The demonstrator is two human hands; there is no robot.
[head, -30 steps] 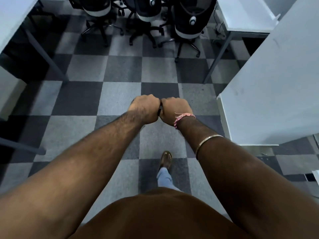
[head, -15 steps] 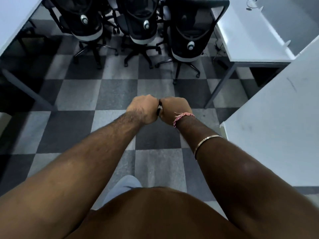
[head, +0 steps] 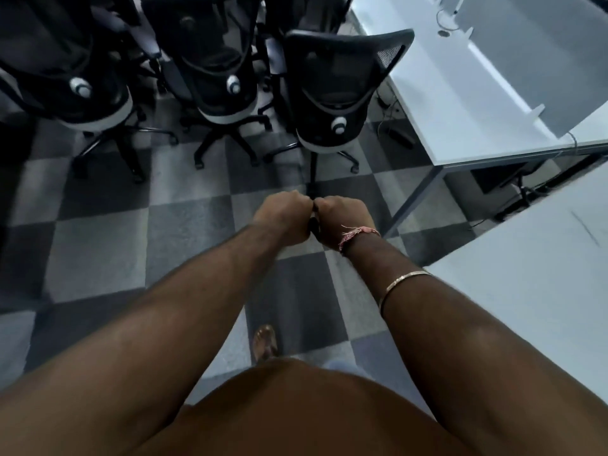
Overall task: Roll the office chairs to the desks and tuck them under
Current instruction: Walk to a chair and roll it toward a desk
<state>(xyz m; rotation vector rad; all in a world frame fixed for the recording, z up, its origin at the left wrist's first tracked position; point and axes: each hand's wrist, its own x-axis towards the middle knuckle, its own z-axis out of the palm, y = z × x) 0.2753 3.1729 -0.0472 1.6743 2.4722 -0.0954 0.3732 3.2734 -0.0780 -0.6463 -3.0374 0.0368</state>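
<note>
While both fists, left hand (head: 282,212) and right hand (head: 342,216), clench a small dark object, black mesh-backed office chairs (head: 332,93) with white trim stand ahead.

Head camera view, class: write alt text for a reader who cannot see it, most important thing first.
A person's left hand and right hand, fists held together over a small dark object, reach toward three black office chairs; the nearest chair stands beside a white desk. The floor is grey checkered carpet.
</note>
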